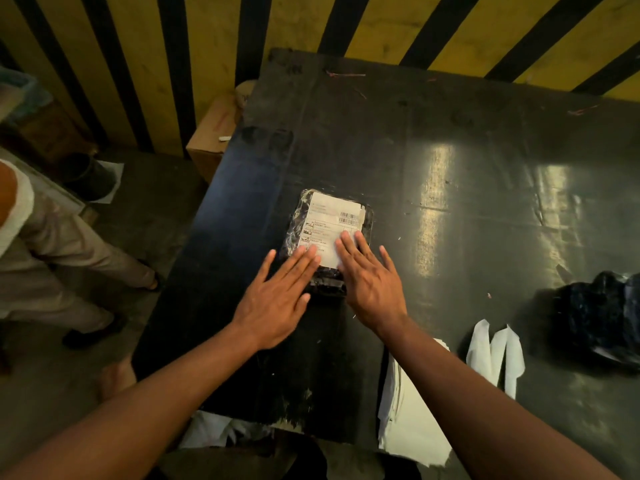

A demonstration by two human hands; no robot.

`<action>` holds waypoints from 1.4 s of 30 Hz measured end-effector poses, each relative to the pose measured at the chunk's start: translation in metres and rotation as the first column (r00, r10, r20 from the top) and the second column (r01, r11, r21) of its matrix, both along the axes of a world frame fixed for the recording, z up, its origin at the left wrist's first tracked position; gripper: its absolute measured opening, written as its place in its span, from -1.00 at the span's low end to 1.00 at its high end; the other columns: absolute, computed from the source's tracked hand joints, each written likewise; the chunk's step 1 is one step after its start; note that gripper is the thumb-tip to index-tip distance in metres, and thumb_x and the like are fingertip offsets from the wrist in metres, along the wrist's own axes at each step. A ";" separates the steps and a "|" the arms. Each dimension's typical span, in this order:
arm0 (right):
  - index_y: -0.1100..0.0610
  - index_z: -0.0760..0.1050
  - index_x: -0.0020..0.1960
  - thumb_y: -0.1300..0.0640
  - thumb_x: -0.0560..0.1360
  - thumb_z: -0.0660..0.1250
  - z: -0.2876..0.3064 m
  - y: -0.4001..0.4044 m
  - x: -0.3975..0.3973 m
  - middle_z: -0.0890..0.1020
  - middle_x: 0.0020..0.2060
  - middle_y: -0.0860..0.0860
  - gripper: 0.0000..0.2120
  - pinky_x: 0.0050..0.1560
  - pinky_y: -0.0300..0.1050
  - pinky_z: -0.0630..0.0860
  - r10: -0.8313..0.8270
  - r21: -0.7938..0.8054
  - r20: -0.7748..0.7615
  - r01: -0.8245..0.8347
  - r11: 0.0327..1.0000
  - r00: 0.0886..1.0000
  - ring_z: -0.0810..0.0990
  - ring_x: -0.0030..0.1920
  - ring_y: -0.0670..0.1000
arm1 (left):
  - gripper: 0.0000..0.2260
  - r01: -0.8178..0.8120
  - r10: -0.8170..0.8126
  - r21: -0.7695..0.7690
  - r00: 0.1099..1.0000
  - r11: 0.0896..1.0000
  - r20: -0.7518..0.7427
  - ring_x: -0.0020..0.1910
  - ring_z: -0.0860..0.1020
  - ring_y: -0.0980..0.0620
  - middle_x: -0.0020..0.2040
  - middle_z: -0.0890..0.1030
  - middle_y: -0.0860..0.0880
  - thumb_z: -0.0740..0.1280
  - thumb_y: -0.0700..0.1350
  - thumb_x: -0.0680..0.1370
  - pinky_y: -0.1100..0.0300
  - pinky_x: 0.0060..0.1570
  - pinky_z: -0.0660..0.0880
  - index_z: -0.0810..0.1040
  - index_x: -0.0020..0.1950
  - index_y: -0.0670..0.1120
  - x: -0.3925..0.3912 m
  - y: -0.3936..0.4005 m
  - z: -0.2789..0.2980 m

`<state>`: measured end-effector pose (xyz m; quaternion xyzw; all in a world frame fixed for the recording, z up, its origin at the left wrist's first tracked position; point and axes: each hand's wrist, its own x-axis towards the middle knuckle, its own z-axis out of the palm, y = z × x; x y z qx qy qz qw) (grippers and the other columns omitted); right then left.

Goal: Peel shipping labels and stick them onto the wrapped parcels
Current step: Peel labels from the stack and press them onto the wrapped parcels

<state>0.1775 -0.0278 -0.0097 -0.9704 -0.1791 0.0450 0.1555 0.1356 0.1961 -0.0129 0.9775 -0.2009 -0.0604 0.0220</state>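
Observation:
A small parcel wrapped in black plastic (294, 233) lies flat in the middle of the dark table (450, 188). A white shipping label (330, 220) with barcodes covers most of its top. My left hand (277, 299) lies flat, fingers spread, on the parcel's near left corner and the label's lower edge. My right hand (372, 282) lies flat on the near right part, fingertips on the label. Neither hand holds anything.
A stack of white label sheets (408, 417) hangs over the near table edge. Torn white backing strips (495, 351) lie to its right. A black wrapped parcel (602, 317) sits at the right edge. A cardboard box (214, 133) and a standing person (52, 251) are to the left.

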 end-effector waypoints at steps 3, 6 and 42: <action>-0.05 0.04 0.68 -0.05 0.75 -0.16 -0.001 0.002 -0.003 0.04 0.65 -0.14 -0.50 0.65 0.16 -0.01 -0.010 0.029 -0.004 0.011 1.000 1.000 -0.10 0.66 -0.07 | -0.40 -0.037 0.037 0.002 0.999 0.999 -0.004 0.67 -0.22 0.07 0.69 -0.22 0.07 0.01 0.03 0.72 -0.20 0.63 -0.11 -0.20 0.70 0.02 -0.009 0.020 0.005; -0.03 0.01 0.68 0.00 0.76 -0.10 -0.003 0.004 -0.003 0.01 0.65 -0.14 -0.51 0.65 0.17 -0.01 -0.020 0.028 -0.023 0.020 0.999 1.000 -0.13 0.66 -0.06 | -0.42 -0.069 0.069 -0.059 0.998 0.996 -0.015 0.68 -0.16 0.02 0.70 -0.07 0.08 0.06 0.02 0.70 -0.12 0.64 -0.14 -0.05 0.70 0.05 -0.007 0.021 0.016; -0.06 0.01 0.68 -0.03 0.70 -0.21 -0.001 0.005 -0.001 0.02 0.66 -0.15 -0.45 0.64 0.19 0.06 -0.053 0.017 -0.043 0.054 0.998 0.998 -0.15 0.66 -0.08 | -0.44 0.053 -0.050 0.026 0.993 0.998 -0.105 0.66 -0.28 0.00 0.68 -0.25 0.04 -0.08 0.06 0.73 -0.10 0.64 -0.20 -0.20 0.69 -0.01 0.108 -0.041 0.039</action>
